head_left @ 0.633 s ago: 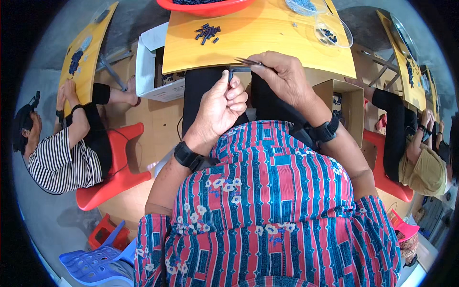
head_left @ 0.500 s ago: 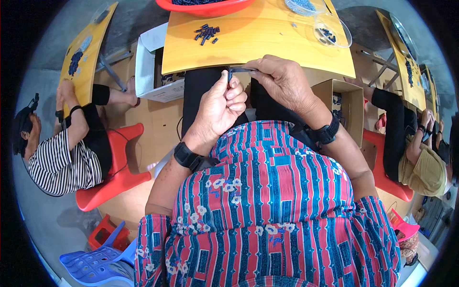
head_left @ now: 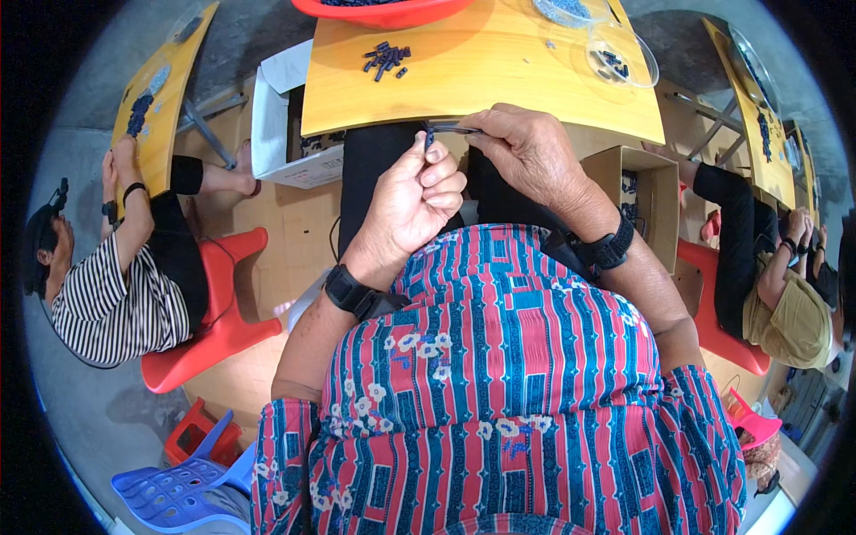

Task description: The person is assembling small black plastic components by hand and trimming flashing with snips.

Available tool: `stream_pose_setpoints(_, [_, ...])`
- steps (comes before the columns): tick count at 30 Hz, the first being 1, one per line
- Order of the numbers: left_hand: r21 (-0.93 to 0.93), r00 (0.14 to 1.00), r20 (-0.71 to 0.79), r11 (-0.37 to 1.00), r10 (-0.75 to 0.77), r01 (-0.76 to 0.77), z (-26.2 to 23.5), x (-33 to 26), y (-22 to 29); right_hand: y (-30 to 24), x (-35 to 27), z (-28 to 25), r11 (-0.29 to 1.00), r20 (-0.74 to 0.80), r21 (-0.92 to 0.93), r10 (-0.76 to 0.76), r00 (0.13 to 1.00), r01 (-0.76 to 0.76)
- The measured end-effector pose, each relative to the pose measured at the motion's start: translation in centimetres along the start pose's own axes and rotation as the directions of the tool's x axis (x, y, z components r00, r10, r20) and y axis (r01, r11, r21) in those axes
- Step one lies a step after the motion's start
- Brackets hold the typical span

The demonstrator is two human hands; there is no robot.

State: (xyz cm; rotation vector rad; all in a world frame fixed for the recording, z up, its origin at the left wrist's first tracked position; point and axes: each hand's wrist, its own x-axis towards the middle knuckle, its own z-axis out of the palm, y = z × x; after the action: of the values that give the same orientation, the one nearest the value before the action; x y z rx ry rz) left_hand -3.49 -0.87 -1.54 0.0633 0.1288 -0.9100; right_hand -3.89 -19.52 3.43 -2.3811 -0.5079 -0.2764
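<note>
I wear a short-sleeved top (head_left: 526,374) striped in red and blue, scattered with small white flowers and blocky dark blue patterns. My forearms are bare. On my left wrist sits a black band (head_left: 355,294) with a chunky square body; a matching black band (head_left: 610,250) wraps my right wrist.

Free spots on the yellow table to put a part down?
Bare wood spans the yellow table between the pile of dark parts and the clear dishes. Crowded: the near edge, where left hand and right hand work, and the red tray.
</note>
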Motion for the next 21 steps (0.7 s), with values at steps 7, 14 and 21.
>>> stream_pose_setpoints(7, [-0.041, 0.999, 0.026, 0.999, -0.018, 0.019, -0.06, -0.01, -0.04, -0.26, -0.01, -0.04, 1.000, 0.015, -0.006, -0.008, 1.000, 0.008])
stream_pose_setpoints(14, [0.021, 1.000, -0.007, 1.000, 0.005, -0.005, 0.06, -0.06, -0.03, -0.63, 0.03, -0.17, 0.998, 0.024, -0.056, -0.016, 1.000, 0.018])
stream_pose_setpoints(21, [0.128, 0.995, -0.084, 0.990, 0.062, -0.051, 0.31, 0.00, -0.07, -0.58, 0.07, -0.24, 0.995, 0.036, -0.098, 0.025, 0.999, -0.021])
